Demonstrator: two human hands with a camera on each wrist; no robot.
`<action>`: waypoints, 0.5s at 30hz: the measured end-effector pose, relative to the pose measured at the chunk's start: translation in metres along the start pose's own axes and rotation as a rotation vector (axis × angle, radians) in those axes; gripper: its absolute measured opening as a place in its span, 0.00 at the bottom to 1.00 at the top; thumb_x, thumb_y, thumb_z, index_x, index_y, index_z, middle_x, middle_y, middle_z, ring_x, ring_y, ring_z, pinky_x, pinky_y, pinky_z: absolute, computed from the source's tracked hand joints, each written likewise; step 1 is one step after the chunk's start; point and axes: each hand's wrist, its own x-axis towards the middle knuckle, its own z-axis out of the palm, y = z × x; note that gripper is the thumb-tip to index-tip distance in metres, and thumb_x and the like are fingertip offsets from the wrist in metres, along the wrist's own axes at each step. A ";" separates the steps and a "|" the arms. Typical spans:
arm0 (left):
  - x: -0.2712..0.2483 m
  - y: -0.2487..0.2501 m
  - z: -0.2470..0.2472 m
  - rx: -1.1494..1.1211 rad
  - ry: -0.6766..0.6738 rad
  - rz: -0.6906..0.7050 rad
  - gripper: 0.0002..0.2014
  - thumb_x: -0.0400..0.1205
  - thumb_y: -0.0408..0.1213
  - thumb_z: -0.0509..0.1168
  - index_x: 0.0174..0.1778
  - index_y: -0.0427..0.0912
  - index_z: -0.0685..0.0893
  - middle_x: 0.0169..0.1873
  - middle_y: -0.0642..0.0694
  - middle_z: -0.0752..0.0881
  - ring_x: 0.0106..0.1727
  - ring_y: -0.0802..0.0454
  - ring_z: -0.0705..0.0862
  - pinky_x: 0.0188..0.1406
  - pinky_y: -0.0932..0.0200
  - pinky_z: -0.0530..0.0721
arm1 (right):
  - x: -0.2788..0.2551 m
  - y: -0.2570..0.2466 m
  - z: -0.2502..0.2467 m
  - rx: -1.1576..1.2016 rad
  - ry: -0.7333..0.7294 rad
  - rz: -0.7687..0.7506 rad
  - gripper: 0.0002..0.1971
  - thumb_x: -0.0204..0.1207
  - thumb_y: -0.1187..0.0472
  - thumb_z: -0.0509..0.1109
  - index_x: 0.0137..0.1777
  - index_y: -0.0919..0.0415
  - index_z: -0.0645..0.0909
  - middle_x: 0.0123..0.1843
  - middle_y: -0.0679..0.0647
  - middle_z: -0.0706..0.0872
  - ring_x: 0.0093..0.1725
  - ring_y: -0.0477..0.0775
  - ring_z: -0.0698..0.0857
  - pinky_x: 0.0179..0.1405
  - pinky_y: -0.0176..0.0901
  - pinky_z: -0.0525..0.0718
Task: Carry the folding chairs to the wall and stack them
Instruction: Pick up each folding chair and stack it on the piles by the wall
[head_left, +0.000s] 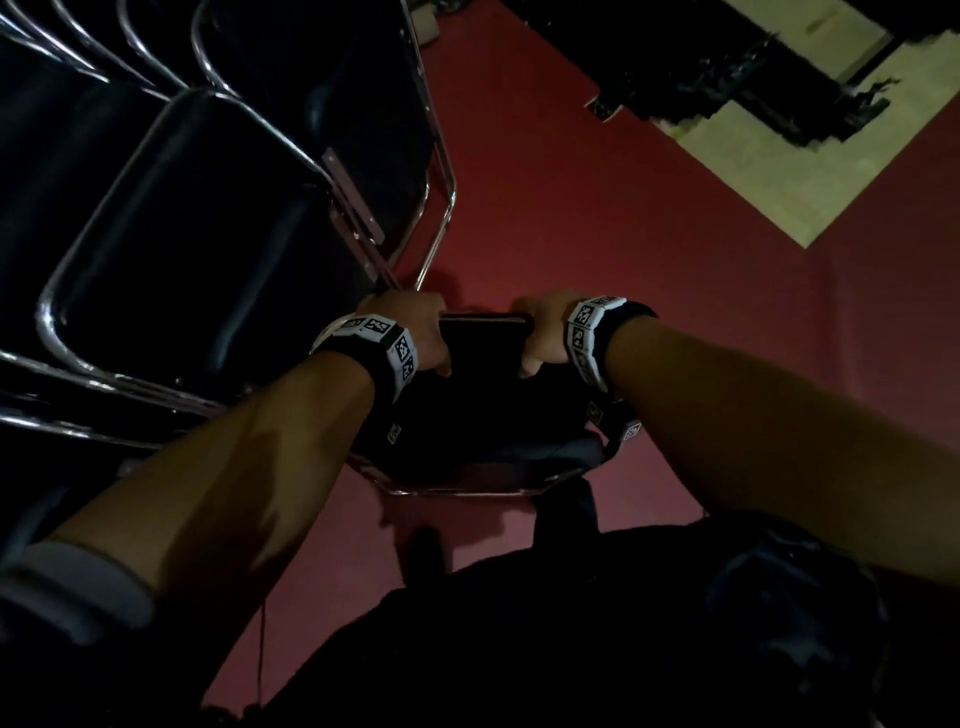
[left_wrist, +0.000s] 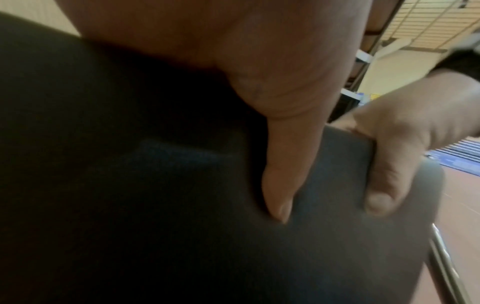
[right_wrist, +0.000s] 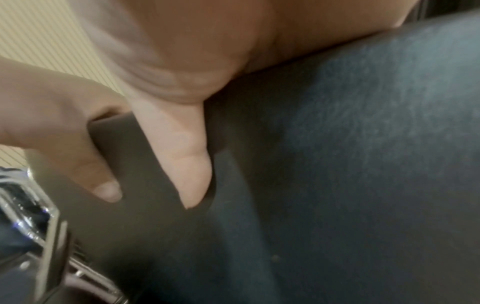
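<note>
1. Your left hand (head_left: 415, 332) grips the top edge of the folded chair (head_left: 483, 415) – thumb (left_wrist: 280, 181) flat on the near face of the dark pad, fingers hooked over the far side.
2. Your right hand (head_left: 545, 332) clamps the same edge, just beside the left; its thumb (right_wrist: 189, 164) also lies on the near face.
3. The chair you hold hangs close to your body at about 6 o'clock from the hands, its chrome frame (head_left: 457, 491) showing below the pad.
4. The stacked chairs (head_left: 171, 218) lean at roughly 10 o'clock from your hands – black pads in chrome tubing, near your left wrist.
5. Red floor (head_left: 649, 260) spreads from 12 to 3 o'clock, with a pale patch (head_left: 810, 171) at 2 o'clock.
</note>
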 end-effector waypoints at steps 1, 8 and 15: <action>0.015 0.007 -0.010 -0.001 -0.008 0.004 0.27 0.59 0.61 0.82 0.51 0.59 0.83 0.44 0.58 0.87 0.47 0.51 0.87 0.48 0.55 0.86 | 0.011 0.010 -0.013 -0.009 -0.004 -0.023 0.38 0.65 0.49 0.88 0.76 0.46 0.78 0.62 0.52 0.86 0.52 0.58 0.84 0.43 0.47 0.83; 0.110 0.051 -0.093 -0.034 -0.016 -0.089 0.26 0.53 0.64 0.80 0.45 0.63 0.83 0.39 0.59 0.87 0.42 0.54 0.87 0.46 0.51 0.90 | 0.088 0.064 -0.127 -0.200 -0.022 -0.146 0.40 0.64 0.44 0.88 0.77 0.48 0.78 0.67 0.55 0.87 0.57 0.60 0.85 0.56 0.54 0.88; 0.194 0.065 -0.139 -0.102 0.050 -0.178 0.23 0.53 0.63 0.78 0.40 0.65 0.80 0.35 0.57 0.86 0.36 0.53 0.87 0.39 0.53 0.91 | 0.161 0.085 -0.236 -0.395 0.029 -0.246 0.31 0.67 0.51 0.87 0.70 0.45 0.80 0.59 0.51 0.87 0.50 0.57 0.81 0.46 0.48 0.80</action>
